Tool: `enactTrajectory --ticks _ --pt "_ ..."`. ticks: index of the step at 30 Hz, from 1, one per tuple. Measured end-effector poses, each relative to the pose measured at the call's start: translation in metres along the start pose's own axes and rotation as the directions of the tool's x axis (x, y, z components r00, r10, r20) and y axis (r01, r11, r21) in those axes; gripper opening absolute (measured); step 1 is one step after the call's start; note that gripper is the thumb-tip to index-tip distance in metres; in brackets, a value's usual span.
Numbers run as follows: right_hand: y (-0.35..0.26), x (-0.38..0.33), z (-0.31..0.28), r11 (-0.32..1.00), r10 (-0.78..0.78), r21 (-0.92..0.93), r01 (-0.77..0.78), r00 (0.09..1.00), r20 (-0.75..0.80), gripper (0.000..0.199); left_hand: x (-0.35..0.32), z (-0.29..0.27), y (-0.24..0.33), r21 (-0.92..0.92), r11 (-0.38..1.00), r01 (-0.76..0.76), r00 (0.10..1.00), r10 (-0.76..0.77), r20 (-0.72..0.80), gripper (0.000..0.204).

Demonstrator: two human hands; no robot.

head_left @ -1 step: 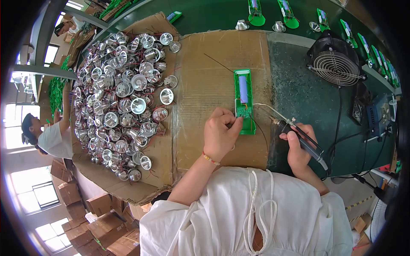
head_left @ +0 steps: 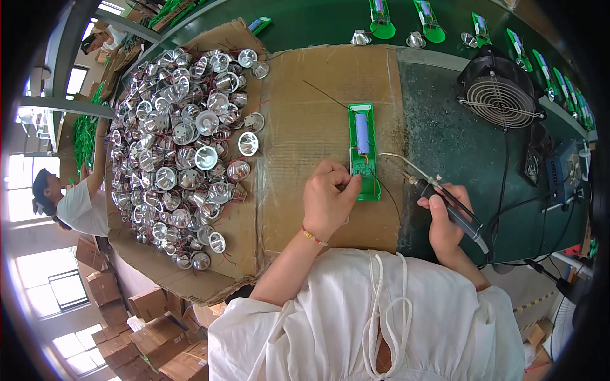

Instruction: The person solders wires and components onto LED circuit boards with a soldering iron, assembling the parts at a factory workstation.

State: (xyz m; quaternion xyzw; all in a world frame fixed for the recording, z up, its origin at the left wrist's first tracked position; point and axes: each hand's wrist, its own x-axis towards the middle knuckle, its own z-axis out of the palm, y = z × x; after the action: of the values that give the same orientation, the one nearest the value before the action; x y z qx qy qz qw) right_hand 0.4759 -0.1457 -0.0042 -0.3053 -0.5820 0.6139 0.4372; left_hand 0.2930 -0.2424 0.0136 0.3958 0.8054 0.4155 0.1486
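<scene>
One green tray (head_left: 363,152), one fan (head_left: 500,92), two hands.

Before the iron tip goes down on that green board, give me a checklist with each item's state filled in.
1. Left hand steadies the green board at its lower end: ok.
2. Right hand grips the soldering iron: ok.
3. Iron tip apart from the board, out to its right: ok.
4. Board lies flat on the cardboard sheet: ok.
5. Left fingers clear of the spot to be soldered: cannot tell.
6. Fan running: cannot tell.
</scene>
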Motion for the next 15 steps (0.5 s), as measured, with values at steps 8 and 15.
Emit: enactTrajectory --ticks 8,15 --pt "0.013 0.011 -0.019 0.998 -0.020 -0.066 0.017 0.999 -0.043 0.012 0.010 -0.020 0.004 0.045 0.987 0.152 0.941 -0.158 0.300 0.018" --pt "0.013 0.019 -0.016 0.990 0.124 -0.052 -0.128 0.989 -0.075 0.010 0.137 -0.021 0.024 0.167 0.983 0.080 0.974 -0.113 0.196 0.018"
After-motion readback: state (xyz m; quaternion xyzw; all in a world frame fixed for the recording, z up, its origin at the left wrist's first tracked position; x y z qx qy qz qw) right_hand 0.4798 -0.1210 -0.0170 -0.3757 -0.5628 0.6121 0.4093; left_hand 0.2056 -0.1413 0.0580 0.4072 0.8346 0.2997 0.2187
